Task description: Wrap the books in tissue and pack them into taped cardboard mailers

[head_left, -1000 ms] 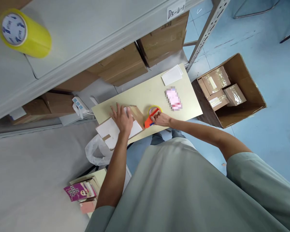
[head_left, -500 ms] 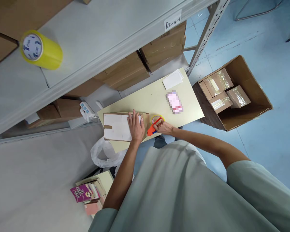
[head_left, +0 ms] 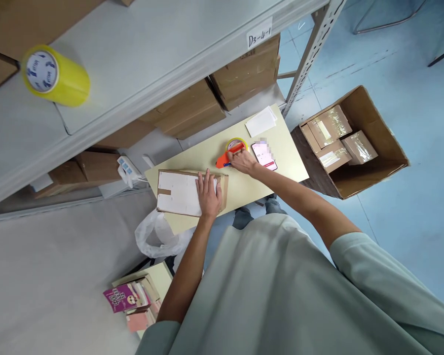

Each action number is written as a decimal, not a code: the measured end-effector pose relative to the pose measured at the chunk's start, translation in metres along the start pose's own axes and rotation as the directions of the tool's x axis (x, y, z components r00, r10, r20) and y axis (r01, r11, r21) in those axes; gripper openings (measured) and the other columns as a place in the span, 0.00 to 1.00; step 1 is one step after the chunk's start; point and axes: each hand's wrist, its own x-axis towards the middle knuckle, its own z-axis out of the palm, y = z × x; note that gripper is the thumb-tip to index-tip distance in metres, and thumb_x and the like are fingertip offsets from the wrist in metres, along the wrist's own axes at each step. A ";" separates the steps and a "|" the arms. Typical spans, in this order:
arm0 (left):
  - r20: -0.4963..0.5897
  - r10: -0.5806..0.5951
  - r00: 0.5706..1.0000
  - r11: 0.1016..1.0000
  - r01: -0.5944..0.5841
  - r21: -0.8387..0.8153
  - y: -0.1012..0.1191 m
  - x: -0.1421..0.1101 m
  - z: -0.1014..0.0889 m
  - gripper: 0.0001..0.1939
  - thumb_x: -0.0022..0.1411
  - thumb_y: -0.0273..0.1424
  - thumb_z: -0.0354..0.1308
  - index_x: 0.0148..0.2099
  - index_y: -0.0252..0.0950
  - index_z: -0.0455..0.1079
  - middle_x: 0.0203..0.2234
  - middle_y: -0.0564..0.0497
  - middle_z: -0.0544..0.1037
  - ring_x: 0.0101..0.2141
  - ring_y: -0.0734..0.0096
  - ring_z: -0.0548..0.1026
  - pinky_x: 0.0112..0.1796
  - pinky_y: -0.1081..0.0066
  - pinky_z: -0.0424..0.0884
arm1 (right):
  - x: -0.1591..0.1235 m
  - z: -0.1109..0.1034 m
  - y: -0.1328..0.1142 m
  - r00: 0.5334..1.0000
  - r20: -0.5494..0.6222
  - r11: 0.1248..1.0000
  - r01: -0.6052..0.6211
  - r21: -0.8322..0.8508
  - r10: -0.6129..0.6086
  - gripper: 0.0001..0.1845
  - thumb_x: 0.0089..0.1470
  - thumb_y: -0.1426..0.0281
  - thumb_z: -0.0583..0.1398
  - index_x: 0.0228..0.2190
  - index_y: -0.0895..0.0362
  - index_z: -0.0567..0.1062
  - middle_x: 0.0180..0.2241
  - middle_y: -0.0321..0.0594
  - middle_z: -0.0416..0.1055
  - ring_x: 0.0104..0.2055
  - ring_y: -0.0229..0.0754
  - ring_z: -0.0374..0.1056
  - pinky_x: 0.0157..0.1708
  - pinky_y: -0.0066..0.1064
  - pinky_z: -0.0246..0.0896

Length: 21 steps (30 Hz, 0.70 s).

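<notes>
A cardboard box with a white top and a strip of brown tape at its left end lies on the cream tabletop. My left hand rests flat on the right part of the box, fingers stretched out. My right hand is closed around an orange-red tape dispenser. The dispenser carries a roll of yellow tape and is beyond the box's upper right corner, apart from the box. Just right of that hand lies a phone with a lit screen, partly blurred.
White paper sheets lie at the table's far right. A large open carton holding several taped boxes stands to the right. Grey shelving overhangs the far side, bearing yellow tape. A plastic bag hangs near the table's left; books sit lower left.
My right hand has carried the tape dispenser from beside the box's right end toward the far side of the table. My left hand stays on the box.
</notes>
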 end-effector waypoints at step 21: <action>-0.083 0.055 0.995 0.998 -0.055 -0.008 -0.007 0.004 0.008 0.27 0.77 0.35 0.46 0.71 0.33 0.69 0.74 0.36 0.65 0.79 0.49 0.48 0.75 0.38 0.49 | -0.004 -0.027 -0.037 0.999 -0.003 0.999 -0.041 0.009 0.041 0.21 0.64 0.85 0.50 0.55 0.75 0.74 0.45 0.71 0.81 0.47 0.58 0.82 0.41 0.44 0.72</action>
